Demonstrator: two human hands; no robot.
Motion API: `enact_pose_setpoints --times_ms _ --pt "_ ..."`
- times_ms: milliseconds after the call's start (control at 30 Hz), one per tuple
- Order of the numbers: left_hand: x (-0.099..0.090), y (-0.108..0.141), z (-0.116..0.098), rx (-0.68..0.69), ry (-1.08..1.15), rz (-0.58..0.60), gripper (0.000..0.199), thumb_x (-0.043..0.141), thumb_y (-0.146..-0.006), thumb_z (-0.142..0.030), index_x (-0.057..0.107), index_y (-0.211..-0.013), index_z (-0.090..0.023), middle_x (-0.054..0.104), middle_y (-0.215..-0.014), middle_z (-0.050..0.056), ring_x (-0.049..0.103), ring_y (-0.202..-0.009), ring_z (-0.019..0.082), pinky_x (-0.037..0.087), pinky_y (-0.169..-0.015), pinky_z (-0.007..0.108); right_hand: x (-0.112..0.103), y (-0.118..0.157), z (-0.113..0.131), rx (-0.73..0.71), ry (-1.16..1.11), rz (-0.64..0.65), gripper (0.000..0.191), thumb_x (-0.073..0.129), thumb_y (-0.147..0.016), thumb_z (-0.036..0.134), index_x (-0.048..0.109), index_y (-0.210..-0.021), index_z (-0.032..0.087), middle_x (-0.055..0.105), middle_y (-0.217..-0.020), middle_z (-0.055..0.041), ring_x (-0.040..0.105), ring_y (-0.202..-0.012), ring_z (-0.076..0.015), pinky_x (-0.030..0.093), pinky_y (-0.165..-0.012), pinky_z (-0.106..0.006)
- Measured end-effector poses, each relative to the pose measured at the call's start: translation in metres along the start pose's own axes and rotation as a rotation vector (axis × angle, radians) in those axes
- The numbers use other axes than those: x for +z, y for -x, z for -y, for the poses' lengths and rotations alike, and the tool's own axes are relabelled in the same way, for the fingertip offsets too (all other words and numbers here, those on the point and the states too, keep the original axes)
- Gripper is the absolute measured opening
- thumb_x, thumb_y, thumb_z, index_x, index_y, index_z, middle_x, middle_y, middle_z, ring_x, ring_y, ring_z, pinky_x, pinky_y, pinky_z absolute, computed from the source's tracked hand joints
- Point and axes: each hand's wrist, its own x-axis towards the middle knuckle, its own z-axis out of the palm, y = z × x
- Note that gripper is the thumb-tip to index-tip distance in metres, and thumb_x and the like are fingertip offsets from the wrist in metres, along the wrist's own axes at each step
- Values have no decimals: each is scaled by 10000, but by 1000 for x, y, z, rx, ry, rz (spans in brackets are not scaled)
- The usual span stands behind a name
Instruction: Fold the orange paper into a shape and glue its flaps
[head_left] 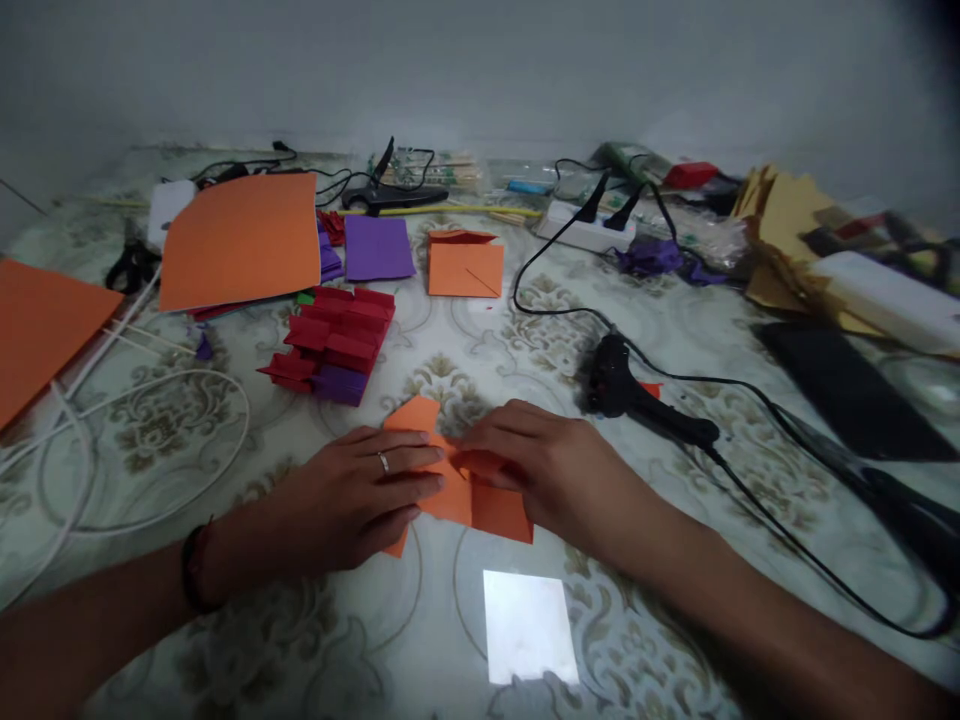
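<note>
Orange folded paper (448,502) lies on the tabletop before you, at the near middle, beneath both your hands. Widest of all is that tabletop (420,640), pale with a floral scroll pattern; it looks firm and smooth enough to crease against. Next in size, a large orange sheet (244,245) sits at the back left, well apart from the work. Your left hand (375,490) is spread flat, fingers together, resting on the paper's left part without grasping. Your right hand (544,455) curls over a raised flap at the right; its thumb is hidden, so whether it pinches the flap cannot be told.

To fold well, press the left palm evenly and let only the right fingers move. A black glue gun (656,408) lies to the right; give your right forearm room from its cord. Red pleated paper (341,335) stands beyond your left hand, and an orange folded packet (465,268) behind it to the right. On the paper, a crease (472,505) runs toward the near edge: line up edges before sharpening it. Smallest, your ring (384,462) could scuff the surface if dragged.
</note>
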Motion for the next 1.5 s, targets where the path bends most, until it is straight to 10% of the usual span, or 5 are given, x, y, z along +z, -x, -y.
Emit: enact_pose_setpoints --times_ms 400,767,1500 --pt "0 3 -2 -29 0 -125 262 508 -1046 -107 682 -1241 -119 774 -1317 134 731 -1246 211 600 -1100 380 -7 0 -9 -86 -58 -36 179 631 -980 47 770 -984 160 782 -988 -85 755 -919 -216 594 -806 -300" --pt "-3 -5 -23 73 -8 72 311 536 -1030 -112 674 -1305 -68 740 -1375 131 633 -1365 216 491 -1229 336 -23 5 -10 -82 -90 161 186 701 -936 54 773 -1022 203 763 -1005 -54 732 -922 -196 570 -795 -294" --pt "6 -3 -16 72 -73 142 510 626 -959 -150 589 -1468 -132 601 -1572 100 429 -1549 302 393 -1275 464 -12 1 -2 62 181 -126 345 769 -885 137 653 -1209 165 736 -1129 -116 732 -953 -276 568 -769 -359"
